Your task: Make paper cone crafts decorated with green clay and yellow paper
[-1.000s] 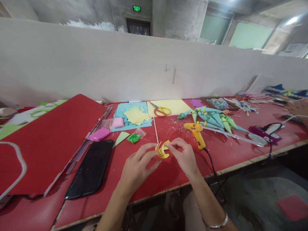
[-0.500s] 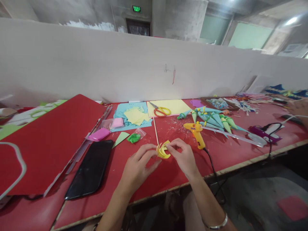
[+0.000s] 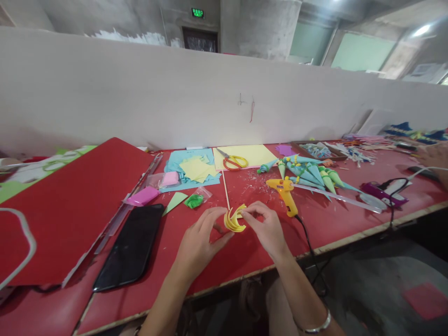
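Observation:
A curled yellow paper piece (image 3: 234, 223), made of several curved strips, is held above the red table between both hands. My left hand (image 3: 200, 240) has its fingers and thumb around the left side of it. With thumb and forefinger, my right hand (image 3: 265, 227) pinches its right edge. A thin pale stick (image 3: 226, 190) lies just beyond it. To the right rests a yellow glue gun (image 3: 286, 193) with a long clear glue stick in its back. Scissors (image 3: 231, 161) with red and yellow handles lie on pale yellow paper (image 3: 261, 155).
Blue and green paper cones (image 3: 308, 170) lie behind the glue gun. A black phone (image 3: 131, 247), pink packet (image 3: 143, 196), green clay packet (image 3: 194, 200) and large red board (image 3: 77, 200) are on the left. Another person's hand (image 3: 434, 154) shows at the far right.
The yellow paper piece has shifted slightly left and turned, its curved strips now more open. My left fingers have moved slightly around it, while my right hand keeps its pinch.

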`<state>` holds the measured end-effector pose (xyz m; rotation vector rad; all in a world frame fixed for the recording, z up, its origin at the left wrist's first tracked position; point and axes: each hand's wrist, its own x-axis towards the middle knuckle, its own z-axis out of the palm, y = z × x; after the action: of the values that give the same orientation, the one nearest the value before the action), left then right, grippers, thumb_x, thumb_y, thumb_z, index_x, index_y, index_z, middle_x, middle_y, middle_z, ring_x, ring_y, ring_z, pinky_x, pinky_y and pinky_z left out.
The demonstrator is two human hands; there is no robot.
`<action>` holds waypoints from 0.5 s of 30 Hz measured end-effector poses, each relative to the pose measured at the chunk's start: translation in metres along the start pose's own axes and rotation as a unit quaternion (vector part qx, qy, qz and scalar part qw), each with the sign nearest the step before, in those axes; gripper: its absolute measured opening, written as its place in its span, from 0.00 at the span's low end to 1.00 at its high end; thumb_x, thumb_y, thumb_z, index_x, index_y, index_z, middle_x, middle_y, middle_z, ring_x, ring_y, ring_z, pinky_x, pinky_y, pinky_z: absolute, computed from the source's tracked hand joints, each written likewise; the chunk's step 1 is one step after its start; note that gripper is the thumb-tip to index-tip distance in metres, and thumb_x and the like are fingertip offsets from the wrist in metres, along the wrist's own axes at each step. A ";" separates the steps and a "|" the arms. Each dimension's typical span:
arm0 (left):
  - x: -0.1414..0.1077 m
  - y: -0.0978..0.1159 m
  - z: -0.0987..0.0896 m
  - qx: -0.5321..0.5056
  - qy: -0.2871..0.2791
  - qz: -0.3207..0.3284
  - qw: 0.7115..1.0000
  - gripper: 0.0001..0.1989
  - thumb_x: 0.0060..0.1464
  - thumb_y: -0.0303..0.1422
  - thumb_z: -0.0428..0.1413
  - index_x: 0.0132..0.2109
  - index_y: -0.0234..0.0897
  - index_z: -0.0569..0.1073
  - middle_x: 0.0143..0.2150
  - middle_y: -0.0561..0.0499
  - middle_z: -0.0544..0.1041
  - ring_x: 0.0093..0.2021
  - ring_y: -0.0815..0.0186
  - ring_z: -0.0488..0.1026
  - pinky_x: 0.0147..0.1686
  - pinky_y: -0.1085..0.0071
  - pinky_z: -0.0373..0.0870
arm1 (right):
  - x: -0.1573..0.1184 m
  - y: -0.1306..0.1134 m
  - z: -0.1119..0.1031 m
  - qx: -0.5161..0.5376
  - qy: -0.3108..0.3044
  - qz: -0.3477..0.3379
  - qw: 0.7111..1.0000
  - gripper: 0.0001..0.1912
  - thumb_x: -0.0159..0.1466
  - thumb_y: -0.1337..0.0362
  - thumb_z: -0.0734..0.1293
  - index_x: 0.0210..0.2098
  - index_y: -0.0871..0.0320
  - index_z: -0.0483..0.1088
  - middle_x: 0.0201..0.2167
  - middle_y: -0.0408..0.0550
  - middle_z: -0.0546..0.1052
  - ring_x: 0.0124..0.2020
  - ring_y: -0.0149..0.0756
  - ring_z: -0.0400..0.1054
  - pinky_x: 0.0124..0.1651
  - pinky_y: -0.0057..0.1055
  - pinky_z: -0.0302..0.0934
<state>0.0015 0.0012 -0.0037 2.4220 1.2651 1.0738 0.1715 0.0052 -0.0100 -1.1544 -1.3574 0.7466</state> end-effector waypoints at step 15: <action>0.001 -0.003 -0.003 0.034 0.015 0.027 0.999 0.14 0.50 0.32 0.55 0.45 0.40 0.64 0.27 0.58 0.68 0.26 0.70 0.70 0.28 0.76 0.67 | 0.000 -0.002 -0.001 0.006 -0.001 0.008 1.000 0.06 0.55 0.65 0.66 0.23 0.58 0.71 0.23 0.42 0.69 0.26 0.30 0.63 0.32 0.27 0.57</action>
<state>-0.0018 0.0030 -0.0026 2.5121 1.2721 1.1040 0.1726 0.0045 -0.0083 -1.1576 -1.3455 0.7673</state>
